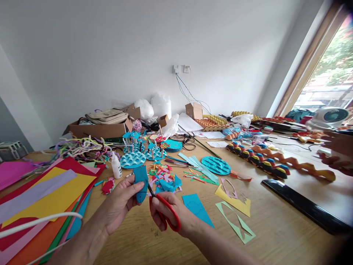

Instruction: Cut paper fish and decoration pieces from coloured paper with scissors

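Observation:
A piece of blue paper [141, 180] with a partly rounded outline is pinched between the thumb and fingers of my left hand [125, 197]. My right hand [172, 211] grips red-handled scissors [168, 211], fingers through the loops. Their dark blades point up at the right edge of the blue paper; whether they touch it I cannot tell. Blue and mixed paper scraps [168, 183] lie just beyond the scissors. Right of my right hand rests a blue paper sheet [197, 209] with faint drawn lines, beside a light green cut-out remnant [235, 221] and a yellow one [234, 198].
Coloured paper sheets [52, 195] are stacked at left, crossed by a white cable [41, 221]. A glue bottle [116, 166] stands behind my left hand. Blue egg-tray crafts [133, 159] and a black bar [303, 204] lie farther out. Another person's hand [338, 162] shows at far right.

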Available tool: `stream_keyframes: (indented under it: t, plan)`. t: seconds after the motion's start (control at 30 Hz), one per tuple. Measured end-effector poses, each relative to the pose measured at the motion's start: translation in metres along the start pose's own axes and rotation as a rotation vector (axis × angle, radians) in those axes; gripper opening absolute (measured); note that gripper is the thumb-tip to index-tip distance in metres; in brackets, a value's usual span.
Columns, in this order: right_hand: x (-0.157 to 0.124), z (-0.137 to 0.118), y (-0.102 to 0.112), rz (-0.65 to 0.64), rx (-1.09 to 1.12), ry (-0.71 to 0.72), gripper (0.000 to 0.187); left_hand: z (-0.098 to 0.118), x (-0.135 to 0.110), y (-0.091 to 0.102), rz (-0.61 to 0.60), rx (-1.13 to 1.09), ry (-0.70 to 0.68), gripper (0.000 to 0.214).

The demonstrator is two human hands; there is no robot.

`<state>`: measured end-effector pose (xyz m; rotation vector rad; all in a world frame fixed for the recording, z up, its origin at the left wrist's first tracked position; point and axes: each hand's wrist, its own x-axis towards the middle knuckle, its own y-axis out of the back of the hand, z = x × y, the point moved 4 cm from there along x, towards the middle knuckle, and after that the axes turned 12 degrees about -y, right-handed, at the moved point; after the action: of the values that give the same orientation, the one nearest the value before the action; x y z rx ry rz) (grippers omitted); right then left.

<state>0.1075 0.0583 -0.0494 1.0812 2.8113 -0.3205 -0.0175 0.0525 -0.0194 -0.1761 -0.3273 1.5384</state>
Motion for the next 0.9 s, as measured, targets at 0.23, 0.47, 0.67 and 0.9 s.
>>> stream_keyframes:
  t: [0.23,0.47,0.67,0.9]
  plan:
    - [0.0019,0.0046,-0.0025,0.112,-0.022,0.0,0.05,0.0021,-0.0049,-0.0032,0.055,0.004,-0.039,0.014]
    - [0.0011,0.0036,-0.0043,0.113,-0.026,0.031,0.049,0.0014,-0.0067,-0.0062,0.084,0.038,-0.059,0.013]
    - [0.0003,0.0011,-0.0055,0.064,-0.039,0.02,0.051,0.0063,-0.0058,-0.0039,0.094,0.12,-0.128,0.013]
    - [-0.0013,0.0003,-0.0062,0.054,-0.043,0.033,0.049,0.0069,-0.0061,-0.0043,0.087,0.221,-0.179,0.015]
